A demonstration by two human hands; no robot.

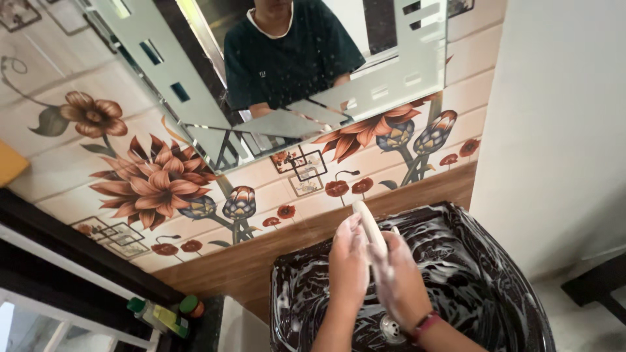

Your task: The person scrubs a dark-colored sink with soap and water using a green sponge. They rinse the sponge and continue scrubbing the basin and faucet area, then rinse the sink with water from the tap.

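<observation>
basin: a dark, glossy sink with a pale marbled pattern, streaked with white lather, sits at the near right.
drain: a round metal drain shows at its bottom.
ledge: a dark ledge at the near left carries green-capped bottles.
floor: pale floor at the far right.

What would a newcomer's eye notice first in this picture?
Two soapy hands, left hand and right hand, press a pale oval soap bar between them over the glossy black foam-streaked basin. Behind, beige wall tiles with large orange flowers surround a tilted frosted-edge mirror.
</observation>
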